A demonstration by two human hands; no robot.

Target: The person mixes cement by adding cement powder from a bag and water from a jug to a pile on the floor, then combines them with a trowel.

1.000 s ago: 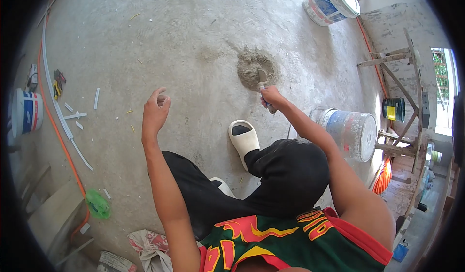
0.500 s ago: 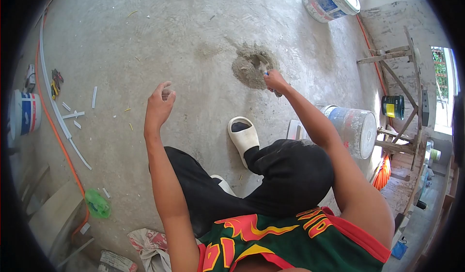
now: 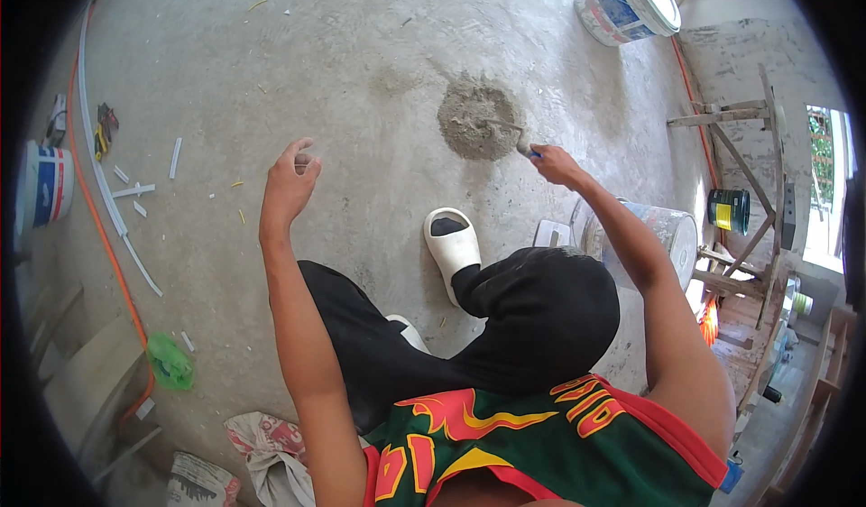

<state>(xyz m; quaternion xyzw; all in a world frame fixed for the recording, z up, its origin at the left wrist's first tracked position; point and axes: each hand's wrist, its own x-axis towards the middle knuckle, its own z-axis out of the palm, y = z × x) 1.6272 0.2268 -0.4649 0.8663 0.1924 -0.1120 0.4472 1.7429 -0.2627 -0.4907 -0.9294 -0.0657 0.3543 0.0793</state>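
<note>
My right hand (image 3: 559, 166) is closed round the handle of a trowel (image 3: 524, 142). The blade reaches left into the right side of a round heap of wet grey mortar (image 3: 473, 121) on the concrete floor. Its tip is partly lost against the mortar. My left hand (image 3: 291, 182) hangs in the air to the left, holding nothing, with its fingers loosely bent and apart.
A lying bucket (image 3: 663, 241) and a flat pale tool (image 3: 551, 235) are right of my knee. A white paint bucket (image 3: 627, 6) stands at the upper right, near a wooden trestle (image 3: 744, 160). An orange hose (image 3: 106, 236) and white plastic strips (image 3: 135, 191) lie left.
My right hand has moved right and slightly down with the trowel. The blade now points left into the mortar's right side, and the mortar looks more spread. My left hand has barely shifted.
</note>
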